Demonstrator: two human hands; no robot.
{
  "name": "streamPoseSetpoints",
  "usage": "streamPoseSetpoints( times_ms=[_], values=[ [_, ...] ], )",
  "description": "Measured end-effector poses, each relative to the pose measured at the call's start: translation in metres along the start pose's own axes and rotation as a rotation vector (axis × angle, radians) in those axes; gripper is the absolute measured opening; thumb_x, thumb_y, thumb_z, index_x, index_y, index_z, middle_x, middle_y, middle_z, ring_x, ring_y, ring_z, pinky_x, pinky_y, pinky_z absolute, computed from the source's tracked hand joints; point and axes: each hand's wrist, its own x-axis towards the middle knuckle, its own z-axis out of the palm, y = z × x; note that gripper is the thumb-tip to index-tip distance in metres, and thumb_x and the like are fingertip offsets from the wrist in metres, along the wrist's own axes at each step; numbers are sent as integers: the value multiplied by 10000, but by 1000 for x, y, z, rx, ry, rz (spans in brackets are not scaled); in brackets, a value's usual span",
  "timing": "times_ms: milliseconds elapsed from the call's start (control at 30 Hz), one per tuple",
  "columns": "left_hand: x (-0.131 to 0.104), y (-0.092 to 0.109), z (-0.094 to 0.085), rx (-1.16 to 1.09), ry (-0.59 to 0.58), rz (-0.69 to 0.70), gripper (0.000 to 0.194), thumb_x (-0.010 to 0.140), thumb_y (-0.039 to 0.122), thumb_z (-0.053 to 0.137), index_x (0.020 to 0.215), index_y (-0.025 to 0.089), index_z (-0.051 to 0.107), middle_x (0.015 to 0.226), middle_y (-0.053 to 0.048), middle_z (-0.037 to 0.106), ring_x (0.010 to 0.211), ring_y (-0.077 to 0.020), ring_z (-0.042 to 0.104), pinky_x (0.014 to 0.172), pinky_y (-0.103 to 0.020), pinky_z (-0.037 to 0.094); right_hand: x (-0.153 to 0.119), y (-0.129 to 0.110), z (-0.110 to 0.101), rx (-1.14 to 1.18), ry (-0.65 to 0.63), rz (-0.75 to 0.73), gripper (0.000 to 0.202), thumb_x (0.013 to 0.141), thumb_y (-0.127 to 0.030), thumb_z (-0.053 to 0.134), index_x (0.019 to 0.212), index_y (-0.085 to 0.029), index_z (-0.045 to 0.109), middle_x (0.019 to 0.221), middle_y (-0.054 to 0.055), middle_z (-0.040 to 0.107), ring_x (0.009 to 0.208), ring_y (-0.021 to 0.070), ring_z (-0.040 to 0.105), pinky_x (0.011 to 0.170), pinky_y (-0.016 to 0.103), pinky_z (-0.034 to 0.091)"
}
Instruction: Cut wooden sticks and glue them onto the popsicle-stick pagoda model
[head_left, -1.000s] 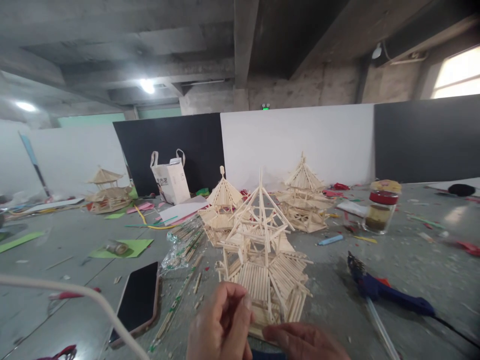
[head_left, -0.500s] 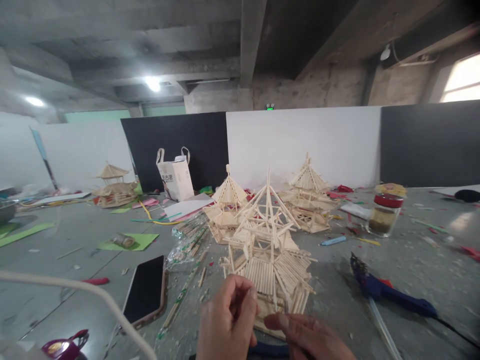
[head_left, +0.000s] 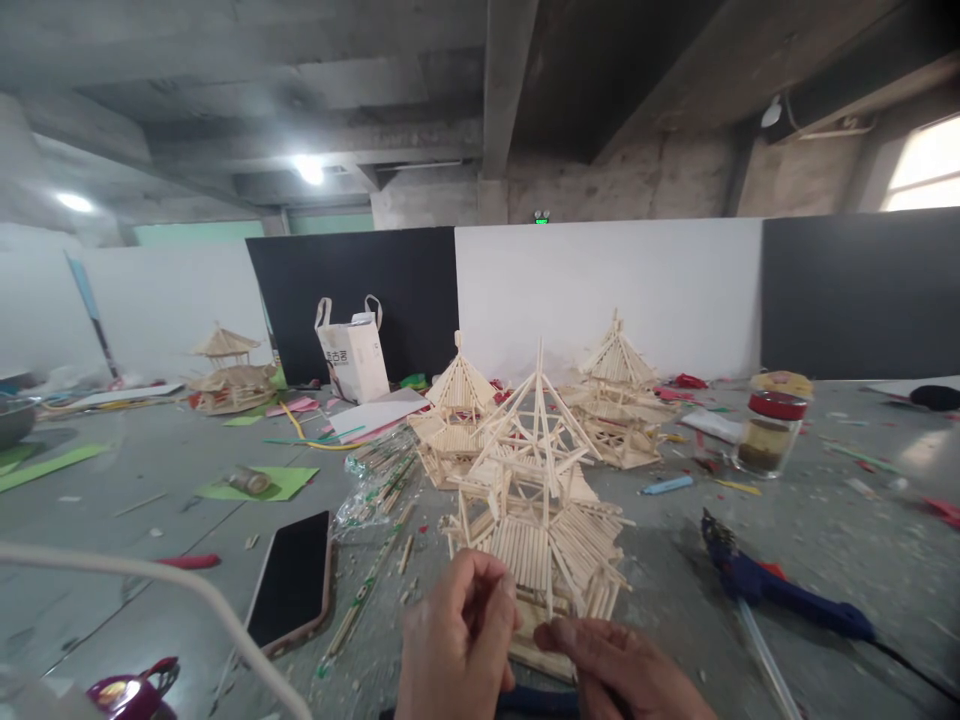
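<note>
The floor (head_left: 135,600) is grey and covered with scraps. In the middle stands the stick pagoda (head_left: 536,500), with two other pagodas (head_left: 457,410) just behind it. A phone (head_left: 291,578) lies to its left and a blue glue gun (head_left: 780,590) to its right; a jar (head_left: 771,428) stands further back. The left hand (head_left: 457,640) is curled, fingertips pinched together at the pagoda's front edge. The right hand (head_left: 622,670) touches the base with its fingertips; whether it grips anything I cannot tell.
</note>
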Motion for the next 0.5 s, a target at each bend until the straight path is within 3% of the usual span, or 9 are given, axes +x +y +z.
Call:
streamPoseSetpoints(
  times_ms=[233,400,500],
  values=[
    [-1,-4,3,18,4,54,206,827,393,472,769,206,534,551,48,564,346,-62,452,368,-152,343,-4,-4,4,96,-12,24,504,652,-636,687,644,-161,521,318,-92,316,285,36,185,312,160,119],
    [-3,-9,5,108,-18,106,224,840,406,435,819,213,546,541,35,576,333,-77,450,356,-175,329,-2,-6,5,106,-12,97,586,640,-630,673,407,-186,370,289,-64,279,278,41,226,314,177,147],
    [-3,-12,5,110,-34,108,230,846,409,424,825,213,543,550,27,584,333,-78,448,351,-181,321,-3,-12,7,161,-10,161,564,571,-610,699,389,-179,385,294,-69,281,279,29,223,316,164,144]
  ],
)
